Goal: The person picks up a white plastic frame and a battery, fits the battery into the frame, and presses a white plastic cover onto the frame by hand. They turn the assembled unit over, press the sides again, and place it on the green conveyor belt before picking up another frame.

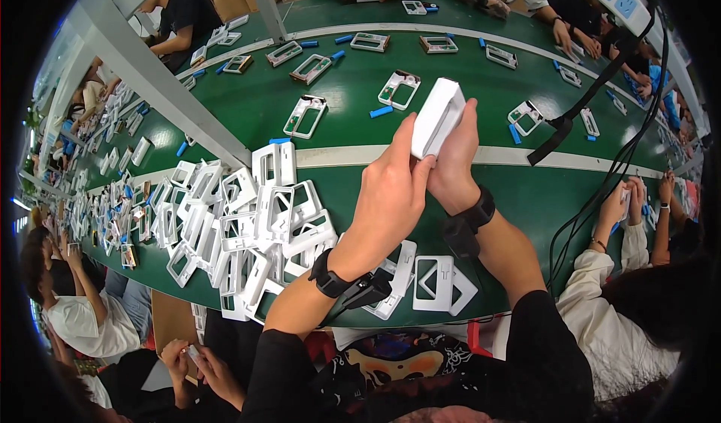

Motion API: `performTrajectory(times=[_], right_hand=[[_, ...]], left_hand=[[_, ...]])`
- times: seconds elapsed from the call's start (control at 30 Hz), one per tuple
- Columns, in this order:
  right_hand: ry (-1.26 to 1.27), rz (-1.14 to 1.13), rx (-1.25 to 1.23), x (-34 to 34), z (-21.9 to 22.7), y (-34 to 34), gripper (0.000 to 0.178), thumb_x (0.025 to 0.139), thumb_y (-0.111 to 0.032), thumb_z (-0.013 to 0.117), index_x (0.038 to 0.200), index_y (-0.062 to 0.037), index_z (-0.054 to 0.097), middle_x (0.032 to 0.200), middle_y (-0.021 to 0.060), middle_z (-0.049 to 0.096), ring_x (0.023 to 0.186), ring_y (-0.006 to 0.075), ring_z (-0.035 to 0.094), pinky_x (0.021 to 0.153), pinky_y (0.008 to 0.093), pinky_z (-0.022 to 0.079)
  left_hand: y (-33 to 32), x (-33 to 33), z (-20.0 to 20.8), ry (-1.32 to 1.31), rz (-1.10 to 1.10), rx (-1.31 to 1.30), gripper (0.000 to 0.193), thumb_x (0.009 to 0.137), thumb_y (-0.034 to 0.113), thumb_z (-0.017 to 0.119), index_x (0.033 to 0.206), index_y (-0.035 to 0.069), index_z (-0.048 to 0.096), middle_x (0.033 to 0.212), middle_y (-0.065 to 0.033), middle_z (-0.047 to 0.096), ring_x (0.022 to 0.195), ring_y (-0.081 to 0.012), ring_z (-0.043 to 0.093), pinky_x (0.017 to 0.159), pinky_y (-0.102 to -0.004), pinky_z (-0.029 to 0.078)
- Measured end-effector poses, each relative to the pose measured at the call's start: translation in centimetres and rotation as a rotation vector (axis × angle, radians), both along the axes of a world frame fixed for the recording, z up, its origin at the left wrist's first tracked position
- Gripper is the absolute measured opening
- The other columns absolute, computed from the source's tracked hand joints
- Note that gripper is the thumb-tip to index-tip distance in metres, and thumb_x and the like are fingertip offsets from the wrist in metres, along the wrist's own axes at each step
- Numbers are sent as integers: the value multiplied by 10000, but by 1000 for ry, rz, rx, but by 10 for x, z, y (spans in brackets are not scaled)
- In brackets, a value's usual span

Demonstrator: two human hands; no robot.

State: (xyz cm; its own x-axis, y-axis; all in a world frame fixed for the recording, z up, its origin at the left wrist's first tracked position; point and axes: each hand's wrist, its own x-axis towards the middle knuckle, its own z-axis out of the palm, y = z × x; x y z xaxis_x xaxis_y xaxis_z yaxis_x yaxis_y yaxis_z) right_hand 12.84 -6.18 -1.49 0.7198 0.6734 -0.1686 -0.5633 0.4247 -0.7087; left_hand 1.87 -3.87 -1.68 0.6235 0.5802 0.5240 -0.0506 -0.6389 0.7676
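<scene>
A white rectangular plastic housing (435, 119) is held up between my two hands, above the pale rail that divides the green table. My left hand (392, 184) grips its left side and lower end, with the fingers closed around it. My right hand (458, 156) is wrapped round its right side, the fingertips partly hidden behind. A recess runs along the housing's right face; I cannot tell whether it is one shell or two put together. Below my wrists, white frames (433, 303) lie near the table's front edge.
A large pile of white frames (244, 231) lies to my left. Beyond the rail, several frames with circuit boards (399, 90) and blue cylinders (381, 112) are spread out. A grey post (161, 66) stands left; black cables (601, 190) hang right. Other people sit around the table.
</scene>
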Motion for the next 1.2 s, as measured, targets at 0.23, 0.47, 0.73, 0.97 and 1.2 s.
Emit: performTrajectory(times=[0.23,0.47,0.73,0.97,1.2], right_hand=[[-10,-33,23,1,-6,3,649,1018,-567,156,1149,-72,555,1014,89,641,908,235,649,791,374,529],[-16,-5,63,0,-4,1,642,1020,-566,155,1145,-72,547,1010,88,635,918,241,646,795,384,531],[-270,13,10,11,5,3,477,1035,-465,349,1138,-52,564,855,43,603,677,133,584,566,297,483],[-482,187,-97,17,23,-8,439,965,-259,560,1313,8,537,709,38,593,410,56,431,352,208,292],[-726,130,-103,12,31,-15,481,991,-231,489,1424,-29,435,629,-34,466,434,26,342,366,208,226]], left_hand=[[0,-3,3,20,3,20,515,866,-4,627,1346,-12,439,885,-274,656,788,-427,666,676,-449,527],[3,3,-2,-89,-69,-67,526,863,-4,640,1349,4,440,939,-263,670,860,-390,691,756,-424,556],[37,-19,30,-80,-231,-672,434,950,78,589,1334,-54,434,1045,-262,676,939,-305,711,795,-342,584],[49,-36,58,59,-312,-927,464,991,242,561,1280,-103,448,847,-175,692,685,-183,693,664,-253,573],[54,-31,42,0,-315,-813,521,948,280,639,1284,-79,465,741,-123,674,562,-110,604,524,-214,484]])
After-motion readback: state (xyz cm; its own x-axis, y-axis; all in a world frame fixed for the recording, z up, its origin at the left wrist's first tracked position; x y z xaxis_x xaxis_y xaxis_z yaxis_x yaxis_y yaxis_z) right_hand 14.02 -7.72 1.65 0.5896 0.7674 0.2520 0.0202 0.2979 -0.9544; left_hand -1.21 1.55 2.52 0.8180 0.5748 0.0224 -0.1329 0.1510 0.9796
